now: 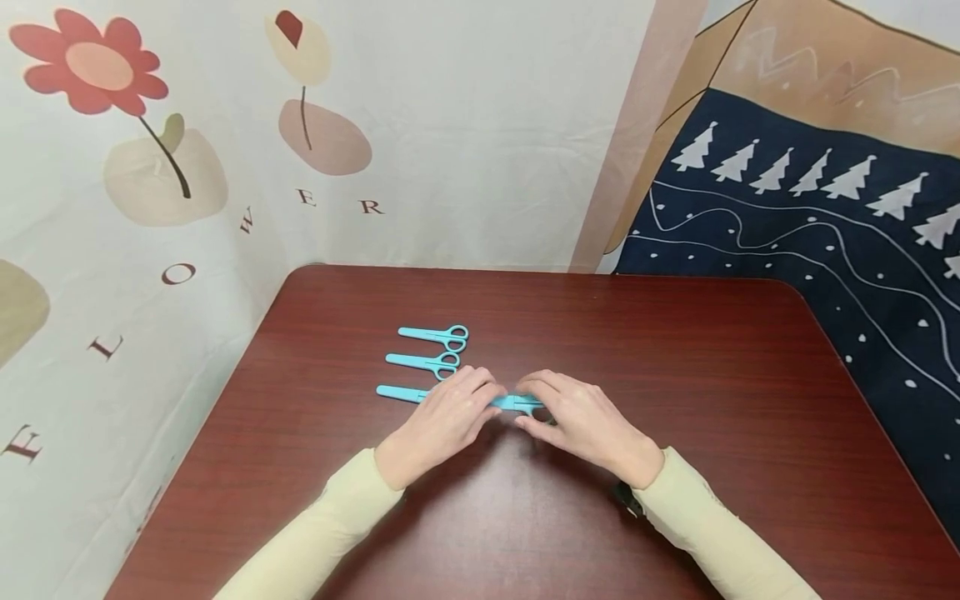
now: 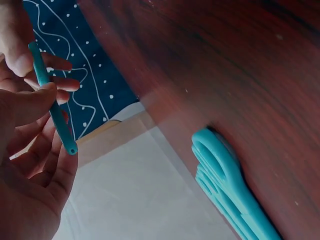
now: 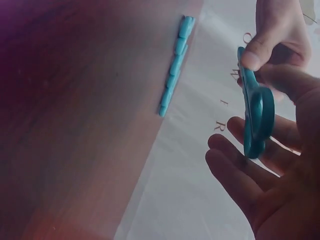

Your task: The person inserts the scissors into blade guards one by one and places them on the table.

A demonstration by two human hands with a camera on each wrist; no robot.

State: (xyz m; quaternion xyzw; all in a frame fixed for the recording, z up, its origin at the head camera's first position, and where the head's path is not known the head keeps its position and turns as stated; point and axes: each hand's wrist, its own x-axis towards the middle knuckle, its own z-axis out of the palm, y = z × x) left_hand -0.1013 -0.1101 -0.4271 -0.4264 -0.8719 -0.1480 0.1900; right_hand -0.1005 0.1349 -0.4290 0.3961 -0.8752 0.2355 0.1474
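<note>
Between my two hands is a pair of light-blue scissors point(image 1: 517, 403), lying crosswise with its finger loops on the right. My left hand point(image 1: 453, 412) pinches the blade part, its thumb point(image 2: 37, 102) laid on it in the left wrist view. At the handle end, my right hand point(image 1: 577, 417) holds the scissors loosely; its thumb is at the neck and its fingers point(image 3: 245, 172) spread behind the loops. Left of the hands, matching scissors lie in a column: a far pair point(image 1: 435, 335), a middle pair point(image 1: 424, 362) and a near pair point(image 1: 400, 392), whose handles my left hand hides.
The reddish-brown wooden table point(image 1: 660, 333) has rounded far corners. A pale flower-print curtain point(image 1: 480, 150) hangs behind and to the left. On the right is a dark blue cloth point(image 1: 787, 225) with white trees.
</note>
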